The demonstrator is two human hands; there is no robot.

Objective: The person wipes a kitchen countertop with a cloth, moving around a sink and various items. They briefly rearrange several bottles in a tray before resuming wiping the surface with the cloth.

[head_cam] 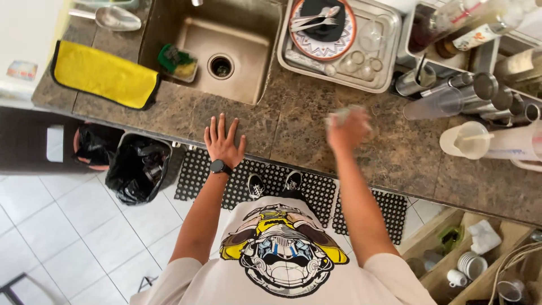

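Far left: yellow cloth (101, 76) spread flat on stone counter (395, 158), metal ladle (116, 18) just above it near the counter's back edge. Below the counter edge, black bin bag (138, 169) on the tiled floor.

Left of centre: sink (248, 85) sunk into the counter, green sponge (178, 62) in a small dish at its left side, drain to the right of that.

Below the sink: left hand (221, 144) flat on the counter's front edge, palm down, fingers spread, gripping nothing. Dark watch (219, 167) on that wrist. Black rubber mat (282, 186) underfoot, two dark shoes on it.

Centre right: right hand (347, 131) over the counter, motion-blurred, clenched around a pale wad (343, 114). Wad sticking out past the fingers on the far side, right of the sink and just in front of the tray. Too blurred to say cloth or sponge, or whether it touches the stone.

Behind it: metal tray (389, 62) holding a patterned plate (323, 48) with cutlery on top, clear glasses beside the plate.

Right: steel cups (480, 90) lying in a row, clear plastic tumbler (432, 104) on its side, bottles behind them. White pitcher (468, 140) near the right edge.

Bottom right: wooden shelf (435, 277) under the counter with small white cups.
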